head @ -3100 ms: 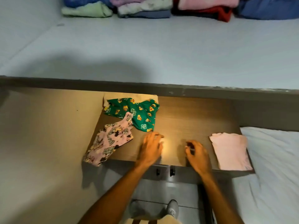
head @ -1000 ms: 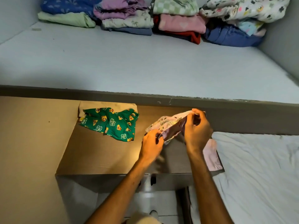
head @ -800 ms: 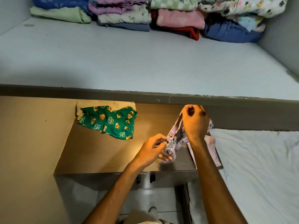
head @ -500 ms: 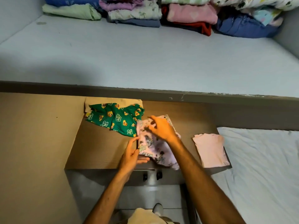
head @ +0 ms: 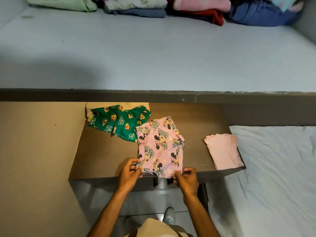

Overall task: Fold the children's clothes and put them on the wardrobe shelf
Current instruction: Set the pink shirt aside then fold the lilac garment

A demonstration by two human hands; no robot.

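A pink cartoon-print garment (head: 161, 146) lies flat on the brown cabinet top (head: 106, 156). My left hand (head: 130, 173) pinches its near left corner and my right hand (head: 186, 179) pinches its near right corner at the cabinet's front edge. A crumpled green cartoon-print garment (head: 119, 122) lies behind it to the left, resting on a folded cream piece (head: 106, 105). A folded plain pink garment (head: 224, 151) sits at the cabinet's right end. The pale blue wardrobe shelf (head: 153, 53) stretches above, with stacks of folded clothes (head: 196, 7) along its back.
A dark shelf edge (head: 153, 96) separates the shelf from the cabinet. A bed with a white sheet (head: 277, 168) lies to the right. A beige wall panel (head: 34, 151) stands on the left. Two small dark handles (head: 162, 181) sit on the cabinet front below my hands.
The pink print garment was lifted from the left side, held up in both hands, then laid down flat in the middle. Both hands moved to its near corners.
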